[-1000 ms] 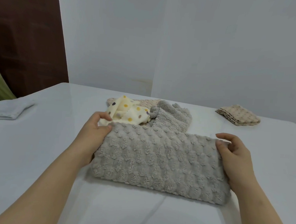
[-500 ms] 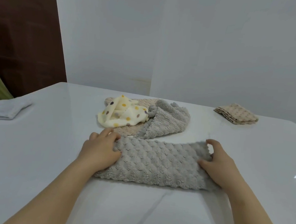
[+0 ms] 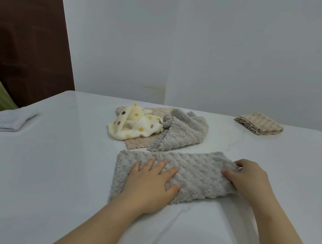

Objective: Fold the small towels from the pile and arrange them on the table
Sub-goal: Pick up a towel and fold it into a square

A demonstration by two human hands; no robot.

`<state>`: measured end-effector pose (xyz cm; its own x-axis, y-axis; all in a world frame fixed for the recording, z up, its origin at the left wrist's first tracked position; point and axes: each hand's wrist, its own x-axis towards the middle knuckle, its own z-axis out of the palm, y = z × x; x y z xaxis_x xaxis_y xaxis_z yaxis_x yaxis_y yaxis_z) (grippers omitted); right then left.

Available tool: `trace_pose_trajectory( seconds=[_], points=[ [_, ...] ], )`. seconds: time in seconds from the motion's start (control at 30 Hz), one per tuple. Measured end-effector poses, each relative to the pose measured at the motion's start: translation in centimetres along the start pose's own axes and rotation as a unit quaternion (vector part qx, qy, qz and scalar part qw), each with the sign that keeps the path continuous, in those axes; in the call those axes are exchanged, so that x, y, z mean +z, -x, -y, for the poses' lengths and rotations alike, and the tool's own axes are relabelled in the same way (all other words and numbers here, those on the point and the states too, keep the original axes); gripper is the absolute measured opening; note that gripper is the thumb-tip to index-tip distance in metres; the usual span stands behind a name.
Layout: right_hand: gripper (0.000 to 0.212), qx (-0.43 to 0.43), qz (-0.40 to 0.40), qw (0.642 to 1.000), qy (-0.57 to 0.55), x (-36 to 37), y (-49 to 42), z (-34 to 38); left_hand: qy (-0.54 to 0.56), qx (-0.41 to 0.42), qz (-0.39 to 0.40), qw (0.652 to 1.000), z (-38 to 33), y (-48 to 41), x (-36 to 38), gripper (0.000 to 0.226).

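Note:
A grey bobbled towel [image 3: 196,172] lies folded into a long strip on the white table [image 3: 53,170] in front of me. My left hand [image 3: 150,183] rests flat on its left half, fingers spread. At the strip's right end my right hand [image 3: 249,179] pinches the towel's edge between thumb and fingers. Behind it sits the pile: a cream polka-dot towel [image 3: 134,125], a beige towel [image 3: 138,142] underneath and a crumpled grey towel [image 3: 182,131].
A folded beige towel [image 3: 259,123] lies at the far right of the table. A folded light grey cloth [image 3: 5,119] lies at the left edge. A white wall stands behind the table, with a dark brown panel at the left.
The towel went from being held up by both top corners to lying flat as a narrower strip. My left hand moved onto its left half; my right hand shifted to its right end.

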<state>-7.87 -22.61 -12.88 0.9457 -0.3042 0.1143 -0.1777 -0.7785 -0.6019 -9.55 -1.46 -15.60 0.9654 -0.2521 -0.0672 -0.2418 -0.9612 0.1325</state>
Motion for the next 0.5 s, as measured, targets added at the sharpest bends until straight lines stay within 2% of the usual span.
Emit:
trace_pose_trajectory(
  seconds=[0.1,0.17,0.2,0.23,0.3,0.33,0.37,0.5],
  points=[
    [0.04,0.012,-0.065,0.992,-0.108,0.1,-0.2,-0.2,0.03,-0.001,-0.018,0.999,-0.9,-0.2,0.0,0.054],
    [0.048,0.058,-0.067,0.977,-0.194,0.5,-0.6,-0.6,0.01,0.004,-0.011,1.0,-1.1,-0.4,0.4,0.056],
    [0.049,0.096,-0.055,0.958,-0.263,0.7,-0.7,-0.7,-0.001,0.003,-0.008,1.0,-1.1,-0.4,0.7,0.057],
    [0.045,0.136,-0.037,0.925,-0.353,0.7,-0.7,-0.7,-0.006,0.0,-0.007,1.0,-1.1,-0.4,0.9,0.058],
    [0.021,0.207,0.009,0.837,-0.506,0.6,-1.0,-0.9,-0.004,-0.005,-0.007,1.0,-1.2,-0.4,1.1,0.058],
    [0.009,0.226,0.026,0.808,-0.544,0.5,-1.0,-0.6,-0.002,-0.006,-0.008,1.0,-1.2,-0.4,1.0,0.058],
    [0.004,0.235,0.04,0.795,-0.557,0.4,-0.9,-0.4,-0.001,-0.006,-0.009,1.0,-1.3,-0.4,1.0,0.058],
    [0.009,0.22,0.018,0.818,-0.531,0.9,-0.8,0.1,0.023,0.004,-0.021,1.0,-1.1,-0.3,0.6,0.056]
  ],
)
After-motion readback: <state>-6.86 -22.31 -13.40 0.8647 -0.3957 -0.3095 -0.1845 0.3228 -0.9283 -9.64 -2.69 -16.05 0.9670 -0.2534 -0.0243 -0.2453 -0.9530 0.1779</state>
